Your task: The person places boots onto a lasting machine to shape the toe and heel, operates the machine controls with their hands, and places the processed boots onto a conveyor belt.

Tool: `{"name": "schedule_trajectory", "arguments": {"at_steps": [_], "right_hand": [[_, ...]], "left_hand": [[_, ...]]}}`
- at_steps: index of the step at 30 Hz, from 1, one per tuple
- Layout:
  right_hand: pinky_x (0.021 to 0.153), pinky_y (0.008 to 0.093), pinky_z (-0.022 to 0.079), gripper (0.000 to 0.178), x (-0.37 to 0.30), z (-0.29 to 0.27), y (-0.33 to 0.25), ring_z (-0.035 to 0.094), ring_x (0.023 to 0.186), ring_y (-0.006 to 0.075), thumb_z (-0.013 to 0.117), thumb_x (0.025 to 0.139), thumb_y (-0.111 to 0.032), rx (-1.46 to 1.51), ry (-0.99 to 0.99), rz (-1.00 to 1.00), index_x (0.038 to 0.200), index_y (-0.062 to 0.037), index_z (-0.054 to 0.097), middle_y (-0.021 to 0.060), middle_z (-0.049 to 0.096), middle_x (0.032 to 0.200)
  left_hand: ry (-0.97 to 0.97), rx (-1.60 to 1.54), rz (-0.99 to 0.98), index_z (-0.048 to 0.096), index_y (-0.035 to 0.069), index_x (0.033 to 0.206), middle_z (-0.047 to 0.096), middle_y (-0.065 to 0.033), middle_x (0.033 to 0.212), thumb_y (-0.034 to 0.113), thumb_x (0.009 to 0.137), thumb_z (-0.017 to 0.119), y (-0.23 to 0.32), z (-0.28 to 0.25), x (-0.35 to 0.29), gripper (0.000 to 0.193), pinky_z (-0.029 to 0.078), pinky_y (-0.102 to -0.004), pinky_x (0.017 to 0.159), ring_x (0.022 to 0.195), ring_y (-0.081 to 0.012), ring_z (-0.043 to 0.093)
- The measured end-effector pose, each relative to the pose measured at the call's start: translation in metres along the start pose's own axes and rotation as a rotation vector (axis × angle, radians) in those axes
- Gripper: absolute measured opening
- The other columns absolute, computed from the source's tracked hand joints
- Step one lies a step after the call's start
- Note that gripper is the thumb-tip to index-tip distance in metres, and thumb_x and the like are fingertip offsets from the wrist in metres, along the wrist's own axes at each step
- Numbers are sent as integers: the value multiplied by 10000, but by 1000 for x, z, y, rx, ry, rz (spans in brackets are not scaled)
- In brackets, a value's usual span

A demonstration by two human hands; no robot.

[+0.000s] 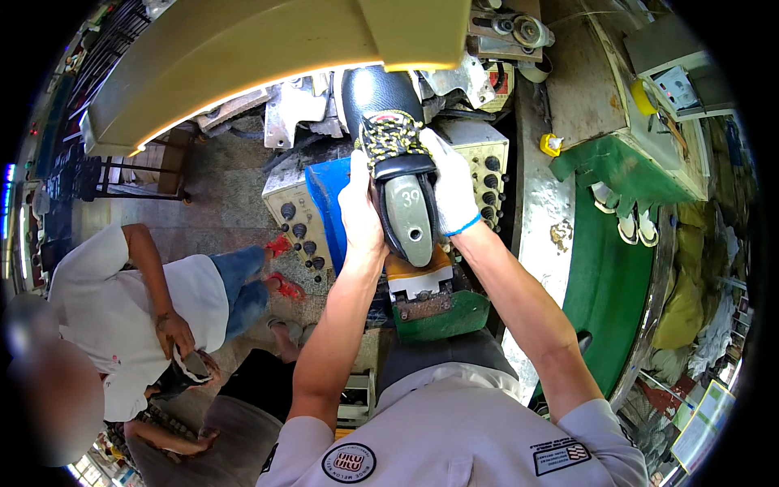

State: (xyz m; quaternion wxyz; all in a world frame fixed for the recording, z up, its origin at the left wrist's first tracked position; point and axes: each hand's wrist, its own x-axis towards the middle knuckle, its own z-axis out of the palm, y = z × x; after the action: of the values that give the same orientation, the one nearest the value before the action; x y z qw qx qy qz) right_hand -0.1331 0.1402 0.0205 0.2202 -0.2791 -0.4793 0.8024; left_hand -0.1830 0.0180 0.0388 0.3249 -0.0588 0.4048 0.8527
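A black shoe upper (381, 93) with yellow-and-black laces is stretched over a grey shoe last (408, 211), its toe pointing away from me. My left hand (359, 203) grips its left side, fingers closed along the edge. On the other side my right hand (448, 174), in a white glove with a blue cuff, is closed round it too. The toe sits among the metal plates (294, 112) of a machine, partly under its yellow hood (243, 53). Whether the toe touches the plates I cannot tell.
Control boxes with black knobs (492, 180) flank the shoe. Below it is a green machine part (442, 315). A green-lined trough (604, 280) runs along the right, beside a wooden cabinet (580, 81). At the left another person (154, 296) holds a dark item.
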Motion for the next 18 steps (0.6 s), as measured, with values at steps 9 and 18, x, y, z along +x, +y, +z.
{"name": "schedule_trajectory", "arguments": {"at_steps": [9,18], "right_hand": [[985,268,474,478,-3,11,-10,617,1101,135,671,1014,-302,-8,29,-5,1327,59,640,86,696,1220],[820,285,506,360,-2,5,6,620,900,103,614,1048,-285,-160,29,-104,1131,46,730,52,737,997]], "left_hand": [[-19,-58,13,633,7,1284,706,-101,1177,405,1115,429,1,1,4,478,523,-341,937,1025,-189,670],[-24,63,53,599,12,1318,714,-135,1162,408,1118,382,-8,-17,12,495,578,-379,925,1013,-236,710]]}}
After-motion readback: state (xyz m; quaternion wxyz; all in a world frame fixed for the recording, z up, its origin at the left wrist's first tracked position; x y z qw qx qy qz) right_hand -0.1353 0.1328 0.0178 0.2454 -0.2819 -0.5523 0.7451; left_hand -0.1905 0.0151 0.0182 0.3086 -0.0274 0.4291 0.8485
